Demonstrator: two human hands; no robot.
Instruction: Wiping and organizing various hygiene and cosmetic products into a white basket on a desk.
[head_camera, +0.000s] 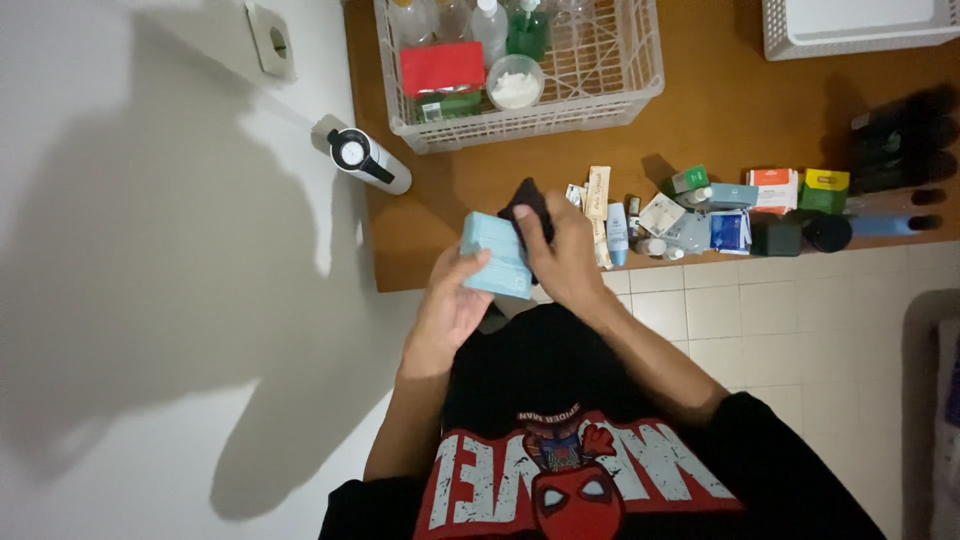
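Left hand: fingers curled around the light blue box, clamped on its lower edge. Right hand: fingers closed on a dark cloth pressed against the box's top, at 1 o'clock. Box held over the table edge. Basket at 12 o'clock, small packages at 3 o'clock; bare wood between.

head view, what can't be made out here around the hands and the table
- Dark object held by the right hand: the fingers cover most of it, so its kind is unclear.
- Light blue box in the left hand: its near end is hidden by the fingers.
- White basket: top cut off by the frame edge.
- Dark bottles at the right: blurred and in shadow.
- Small packages on the table: too small to identify.
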